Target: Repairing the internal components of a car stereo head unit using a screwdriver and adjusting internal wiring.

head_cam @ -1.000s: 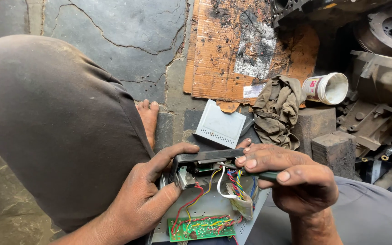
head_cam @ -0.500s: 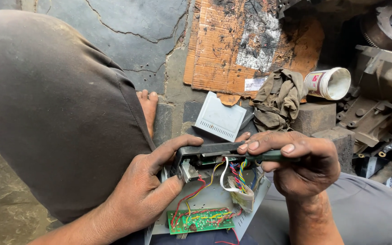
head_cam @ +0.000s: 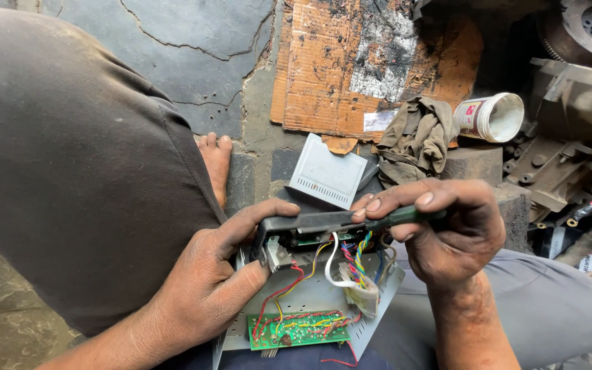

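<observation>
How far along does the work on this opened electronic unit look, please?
Done: the grey cover is off, lying on the floor. In hand: left hand steadies the black front panel; right hand works a green-handled tool at it. Left: green circuit board remains wired, casing open.

We held a panel (head_cam: pixel 310 225) between our hands, the left hand (head_cam: pixel 217 288) at its left end and the right hand (head_cam: pixel 447 229) at its right. Wires (head_cam: pixel 351 264) hung from it to a circuit board (head_cam: pixel 299 330) below. Beyond lay a small cover (head_cam: pixel 327 171), with a rag (head_cam: pixel 416 140) and a cup (head_cam: pixel 491 116) to its right.
</observation>
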